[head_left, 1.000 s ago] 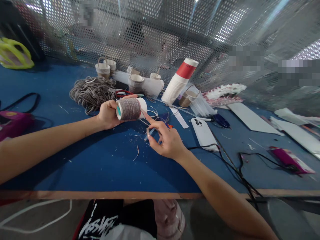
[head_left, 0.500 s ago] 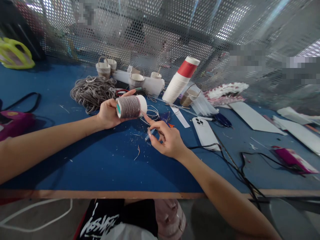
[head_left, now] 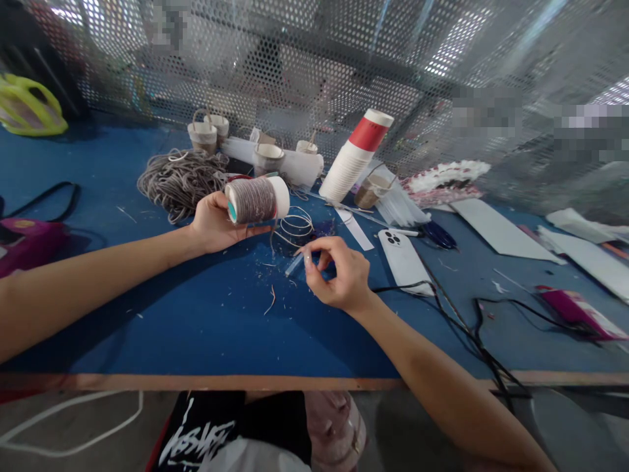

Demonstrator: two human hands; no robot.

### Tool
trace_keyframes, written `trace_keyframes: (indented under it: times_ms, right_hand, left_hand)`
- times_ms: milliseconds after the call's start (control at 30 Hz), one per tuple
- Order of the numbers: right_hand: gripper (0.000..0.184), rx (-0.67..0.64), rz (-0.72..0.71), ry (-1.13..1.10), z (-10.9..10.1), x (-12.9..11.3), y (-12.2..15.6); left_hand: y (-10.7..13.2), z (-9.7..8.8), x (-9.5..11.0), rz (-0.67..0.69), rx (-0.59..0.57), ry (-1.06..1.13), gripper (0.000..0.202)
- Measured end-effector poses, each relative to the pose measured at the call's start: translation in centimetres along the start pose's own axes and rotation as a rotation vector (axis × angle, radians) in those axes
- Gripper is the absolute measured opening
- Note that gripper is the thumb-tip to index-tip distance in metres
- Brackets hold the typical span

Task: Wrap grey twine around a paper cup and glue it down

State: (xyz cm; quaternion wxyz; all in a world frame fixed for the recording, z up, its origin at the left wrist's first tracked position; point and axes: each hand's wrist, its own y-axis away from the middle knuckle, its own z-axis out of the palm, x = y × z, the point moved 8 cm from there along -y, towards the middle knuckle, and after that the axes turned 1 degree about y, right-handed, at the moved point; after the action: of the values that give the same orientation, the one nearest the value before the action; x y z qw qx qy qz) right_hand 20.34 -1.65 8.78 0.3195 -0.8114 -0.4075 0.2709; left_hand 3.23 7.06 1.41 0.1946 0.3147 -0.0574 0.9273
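Note:
My left hand [head_left: 213, 223] holds up a paper cup [head_left: 251, 200] lying on its side, with grey cord wound round most of it. A white band at the cup's right end shows bare, and teal shows at its left end. A short cord end seems to hang below it. To the right, my right hand [head_left: 339, 272] is apart from the cup, thumb and forefinger pinched together; what they hold, if anything, I cannot make out. A clear stick [head_left: 295, 264] lies just left of those fingertips. Behind them is a loose coil of thin white cord [head_left: 297, 226].
A heap of grey cord [head_left: 184, 180] lies behind my left hand. Small cord-wrapped cups [head_left: 269, 157] and a leaning stack of paper cups [head_left: 346, 167] stand along the perforated metal screen [head_left: 295, 72]. A white phone [head_left: 403, 262] and black cables [head_left: 457, 321] lie to the right.
My right hand has drawn back to the right, away from the cup, and its fingers have come together in a pinch. The cup has turned and risen slightly in my left hand.

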Motion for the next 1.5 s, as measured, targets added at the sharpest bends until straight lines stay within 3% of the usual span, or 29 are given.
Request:
trace_keyframes:
  times_ms: [100,167,300,433,567,867,1200,1500]
  right_hand:
    - [0.026,0.119,-0.037,-0.021,-1.1,-0.4,-0.2]
    - [0.035,0.12,-0.094,0.005,-1.2,-0.9,-0.4]
    - [0.041,-0.016,-0.138,0.069,-0.1,-1.2,-0.5]
    - [0.035,-0.137,-0.12,0.064,1.0,-0.8,-0.3]
    - [0.024,-0.21,-0.086,0.078,1.6,-0.6,-0.3]
    - [0.012,-0.304,-0.037,0.14,1.9,-0.5,-0.3]
    - [0.034,-0.28,-0.117,0.205,1.9,-0.9,-0.3]
    - [0.026,-0.279,-0.147,0.23,2.0,-1.2,-0.3]
  left_hand:
    - [0.2,1.0,-0.3,-0.018,-0.064,-0.065,0.083]
    - [0.4,1.4,-0.4,-0.028,-0.079,-0.091,0.09]
    - [0.5,1.7,-0.5,-0.032,-0.096,-0.138,0.094]
    - [0.4,1.6,-0.5,-0.025,-0.123,-0.105,0.097]
    - [0.2,1.4,-0.6,-0.033,-0.116,-0.059,0.095]
    - [0.4,1.2,-0.1,0.017,0.027,-0.022,0.091]
    - [0.7,1.2,0.2,0.04,0.107,-0.007,0.084]
    - [0.7,1.2,0.3,0.061,0.125,0.046,0.079]
